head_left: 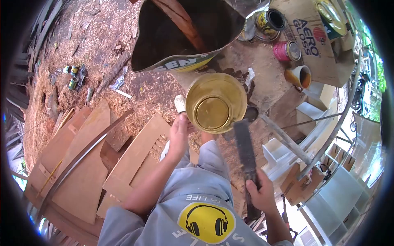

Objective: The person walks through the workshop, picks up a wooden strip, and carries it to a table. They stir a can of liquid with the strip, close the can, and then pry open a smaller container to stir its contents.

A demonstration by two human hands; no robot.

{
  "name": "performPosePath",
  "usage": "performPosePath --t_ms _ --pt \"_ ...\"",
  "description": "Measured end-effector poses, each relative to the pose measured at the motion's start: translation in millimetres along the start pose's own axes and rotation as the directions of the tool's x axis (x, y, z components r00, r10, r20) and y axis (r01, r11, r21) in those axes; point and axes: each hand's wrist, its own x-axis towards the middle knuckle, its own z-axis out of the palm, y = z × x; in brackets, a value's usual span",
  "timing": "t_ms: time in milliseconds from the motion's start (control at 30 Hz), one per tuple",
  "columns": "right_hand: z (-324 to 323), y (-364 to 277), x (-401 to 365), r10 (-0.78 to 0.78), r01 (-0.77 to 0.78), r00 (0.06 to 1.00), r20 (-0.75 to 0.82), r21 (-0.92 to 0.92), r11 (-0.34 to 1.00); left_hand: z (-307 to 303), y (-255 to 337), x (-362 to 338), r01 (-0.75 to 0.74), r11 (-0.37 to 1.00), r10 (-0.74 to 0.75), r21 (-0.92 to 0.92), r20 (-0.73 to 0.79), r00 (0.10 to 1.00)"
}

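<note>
My left hand (179, 133) is closed at the left edge of a gold metal can (223, 88), its fingers partly hidden behind the can. A raised ring shows at the far end of the can's round, shiny interior. My right hand (262, 192) grips the handle of a dark, broad-bladed knife (245, 147). The blade points away from me, its tip right at the can's lower right edge. Beyond the can stands a large cut-open tin (180, 64) with a dark inside and a reddish-brown wooden stick (180, 22) leaning in it.
Paint cans (271, 22), a pink can (287, 51) and an orange-stained cup (298, 77) stand at the upper right by a cardboard box (318, 45). Cut wooden panels (86, 160) lean at left. Wood shavings (98, 37) cover the ground. White cabinet-like pieces (336, 201) stand at right.
</note>
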Motion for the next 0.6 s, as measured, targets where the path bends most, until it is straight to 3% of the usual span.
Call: performPosePath --t_ms 33,133,200,233,300,400,500,567,600 --pt "-3 1 2 -0.027 0.029 0.999 -0.038 0.047 0.998 10 -2 -1 -0.096 0.995 0.096 -0.005 -0.029 0.995" --pt "-20 0 47 -0.138 0.116 0.960 -0.242 -0.102 0.988 19 7 14 -0.006 0.972 0.027 0.236 -0.085 0.996" --pt "-35 33 94 -0.356 0.286 0.837 -0.416 -0.223 0.932 28 26 8 0.013 0.973 0.013 0.232 -0.109 0.994" --pt "-47 31 110 -0.374 0.258 0.824 -0.425 -0.307 0.916 28 29 0 0.015 0.978 0.007 0.208 -0.104 0.995" --pt "-66 26 140 -0.399 0.184 0.814 -0.422 -0.464 0.866 31 32 -25 -0.046 0.993 0.059 0.105 -0.126 0.990" --pt "-85 0 166 -0.435 0.224 0.839 -0.328 -0.520 0.824 31 51 -69 -0.044 0.997 0.054 0.064 -0.167 0.984" --pt "-107 13 207 -0.727 0.485 0.662 -0.181 -0.636 0.600 27 59 -99 -0.183 0.972 0.201 0.148 -0.115 0.973" --pt "-109 3 212 -0.667 0.503 0.727 -0.161 -0.536 0.678 29 60 -115 -0.255 0.948 0.282 0.193 -0.131 0.950" --pt "-116 6 220 -0.718 0.553 0.685 -0.127 -0.551 0.625 25 52 -121 -0.248 0.943 0.283 0.223 -0.140 0.949"
